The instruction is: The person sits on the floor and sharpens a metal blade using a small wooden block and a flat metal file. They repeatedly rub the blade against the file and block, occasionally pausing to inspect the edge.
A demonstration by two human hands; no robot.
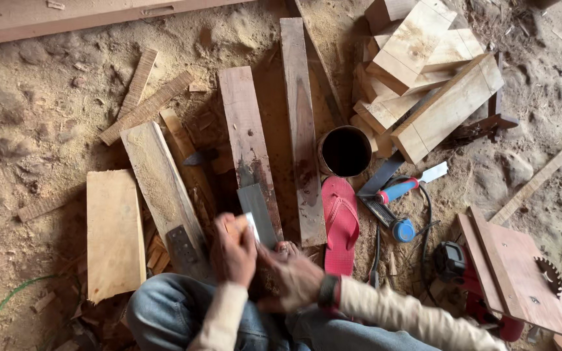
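Nearest, the person's jeans fill the bottom edge, knees cut off by the frame. The left hand is curled shut on a small pale piece (blurred, too small to identify) at the near end of a reddish plank with a grey-painted patch. The right hand lies just beside it, fingers spread downward; whether it grips anything I cannot tell.

A red flip-flop lies right of the hands, toes partly hidden behind the wrists. Further right sit a blue-handled tool, a tape measure, and a circular saw mounted under a red board, partly cut off.

Beyond, a dark round tin stands open on the sawdust; no label is readable. Farthest, pale wood blocks are stacked.
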